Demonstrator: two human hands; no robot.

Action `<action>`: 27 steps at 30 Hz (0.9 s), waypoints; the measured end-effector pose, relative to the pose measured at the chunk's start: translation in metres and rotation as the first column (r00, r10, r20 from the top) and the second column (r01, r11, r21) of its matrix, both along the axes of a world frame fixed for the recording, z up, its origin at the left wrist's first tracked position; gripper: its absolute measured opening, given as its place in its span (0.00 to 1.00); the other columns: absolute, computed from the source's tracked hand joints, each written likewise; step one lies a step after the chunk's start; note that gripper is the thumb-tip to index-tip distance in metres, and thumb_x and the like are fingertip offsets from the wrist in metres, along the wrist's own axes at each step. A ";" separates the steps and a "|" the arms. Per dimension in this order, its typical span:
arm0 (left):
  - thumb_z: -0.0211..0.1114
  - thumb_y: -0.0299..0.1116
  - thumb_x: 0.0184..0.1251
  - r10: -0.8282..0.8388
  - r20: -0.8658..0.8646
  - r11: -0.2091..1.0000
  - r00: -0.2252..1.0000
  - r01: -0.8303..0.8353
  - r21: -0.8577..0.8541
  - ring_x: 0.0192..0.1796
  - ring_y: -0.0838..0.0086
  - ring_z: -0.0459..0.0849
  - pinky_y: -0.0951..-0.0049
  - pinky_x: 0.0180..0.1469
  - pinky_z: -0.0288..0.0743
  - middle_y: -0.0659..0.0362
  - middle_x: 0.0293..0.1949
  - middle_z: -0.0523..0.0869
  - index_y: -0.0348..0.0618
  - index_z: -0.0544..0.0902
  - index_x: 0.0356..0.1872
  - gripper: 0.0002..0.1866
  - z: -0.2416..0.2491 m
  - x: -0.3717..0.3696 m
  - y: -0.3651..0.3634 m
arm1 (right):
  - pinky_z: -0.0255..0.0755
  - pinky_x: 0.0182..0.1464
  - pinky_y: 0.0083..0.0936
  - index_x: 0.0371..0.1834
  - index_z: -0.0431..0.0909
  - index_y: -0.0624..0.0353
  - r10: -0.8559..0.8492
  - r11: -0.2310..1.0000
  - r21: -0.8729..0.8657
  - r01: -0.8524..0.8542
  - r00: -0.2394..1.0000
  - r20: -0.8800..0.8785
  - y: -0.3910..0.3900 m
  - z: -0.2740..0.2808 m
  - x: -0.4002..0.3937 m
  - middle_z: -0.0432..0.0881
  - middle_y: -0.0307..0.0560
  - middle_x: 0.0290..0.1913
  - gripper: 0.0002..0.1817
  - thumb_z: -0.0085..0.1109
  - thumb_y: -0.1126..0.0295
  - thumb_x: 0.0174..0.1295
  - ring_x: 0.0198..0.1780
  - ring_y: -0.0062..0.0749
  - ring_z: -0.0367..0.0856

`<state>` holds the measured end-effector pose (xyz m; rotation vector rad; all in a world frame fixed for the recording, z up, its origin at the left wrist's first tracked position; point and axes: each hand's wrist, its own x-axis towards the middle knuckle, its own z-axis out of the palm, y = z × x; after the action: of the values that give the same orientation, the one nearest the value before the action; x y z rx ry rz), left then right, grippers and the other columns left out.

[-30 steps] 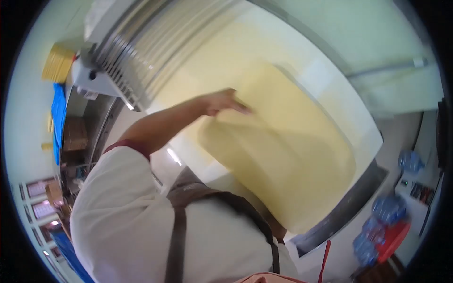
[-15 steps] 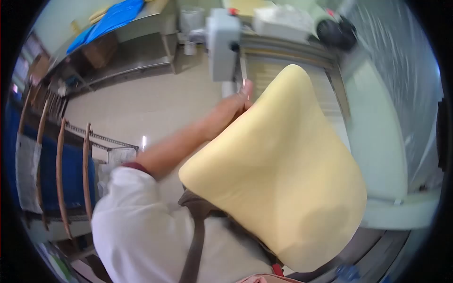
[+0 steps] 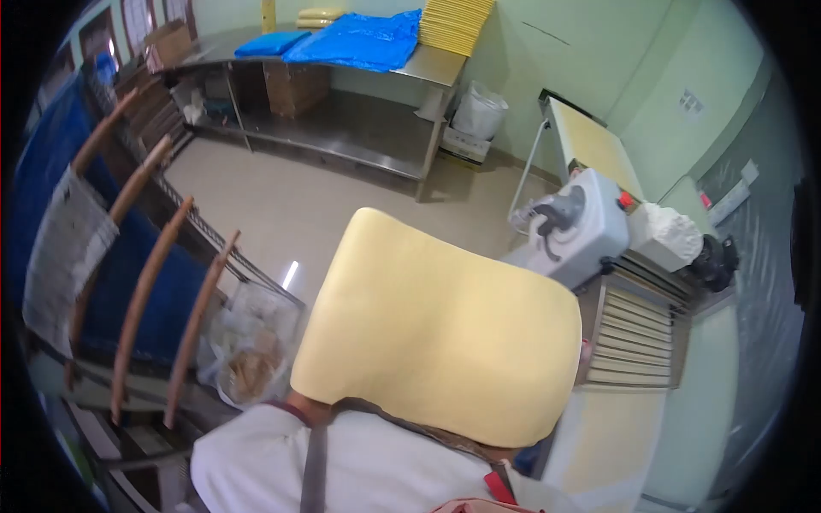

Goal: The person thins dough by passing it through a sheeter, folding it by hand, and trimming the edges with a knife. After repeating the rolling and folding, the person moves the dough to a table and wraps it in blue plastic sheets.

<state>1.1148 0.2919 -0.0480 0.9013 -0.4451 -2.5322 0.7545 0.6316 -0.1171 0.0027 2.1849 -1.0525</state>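
Observation:
A thick, pale yellow sheet, seemingly of dough (image 3: 445,325), is held up in front of my chest, its middle sagging in a soft fold. It is draped over both my arms and hides most of them. Only a bit of my left forearm (image 3: 310,409) shows at the sheet's lower left corner; the left hand itself is under the sheet. Of my right hand (image 3: 586,348), a small bit of finger peeps out at the sheet's right edge. The other fingers are hidden.
On my right stands a belt machine (image 3: 629,342) with a grey housing (image 3: 581,231) and a white tub (image 3: 667,235). Upright wooden poles (image 3: 150,299) and a plastic bag (image 3: 248,368) are at left. A steel table (image 3: 351,111) bears blue plastic (image 3: 359,38) and a yellow stack (image 3: 453,26).
My view has swung left, so the machine now lies to the right and the steel table ahead. The sheet has turned from hanging slantwise to lying more level, covering my left hand, which showed before.

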 end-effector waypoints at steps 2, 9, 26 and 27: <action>0.65 0.53 0.63 0.090 0.064 0.996 0.994 -0.090 0.001 0.39 0.71 0.82 0.69 0.41 0.75 0.54 0.43 0.84 0.33 0.78 0.54 0.31 -0.010 0.013 -0.036 | 0.67 0.63 0.33 0.67 0.64 0.64 0.045 0.999 0.008 -0.045 0.997 0.058 -0.058 -0.027 -0.008 0.73 0.55 0.62 0.33 0.60 0.59 0.63 0.62 0.40 0.73; 0.63 0.53 0.63 0.368 0.180 0.929 0.912 -0.369 -0.029 0.40 0.70 0.82 0.69 0.43 0.75 0.53 0.44 0.84 0.33 0.77 0.55 0.31 -0.031 0.002 -0.200 | 0.66 0.64 0.34 0.68 0.63 0.64 0.281 0.954 0.051 -0.295 0.941 0.191 -0.300 -0.096 -0.082 0.72 0.55 0.62 0.33 0.59 0.58 0.63 0.62 0.40 0.73; 0.60 0.55 0.65 0.516 0.163 0.855 0.841 -0.494 -0.160 0.44 0.68 0.81 0.67 0.46 0.74 0.52 0.47 0.83 0.33 0.76 0.57 0.32 -0.024 -0.087 -0.806 | 0.65 0.65 0.35 0.69 0.62 0.63 0.538 0.824 0.056 -0.564 0.809 0.235 -0.896 -0.122 -0.148 0.71 0.55 0.64 0.33 0.56 0.58 0.65 0.64 0.41 0.71; 0.60 0.55 0.66 0.500 0.156 0.862 0.852 -0.474 -0.178 0.44 0.68 0.81 0.67 0.47 0.74 0.52 0.47 0.83 0.33 0.75 0.57 0.33 -0.018 -0.096 -0.852 | 0.65 0.65 0.36 0.69 0.62 0.63 0.516 0.833 0.073 -0.548 0.818 0.255 -0.913 -0.125 -0.146 0.71 0.55 0.64 0.33 0.56 0.58 0.65 0.64 0.41 0.71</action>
<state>1.0186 -0.5604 -0.0661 1.0634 -0.3796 -1.9357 0.6086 -0.2817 -0.2423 -0.3896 1.8806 -0.5403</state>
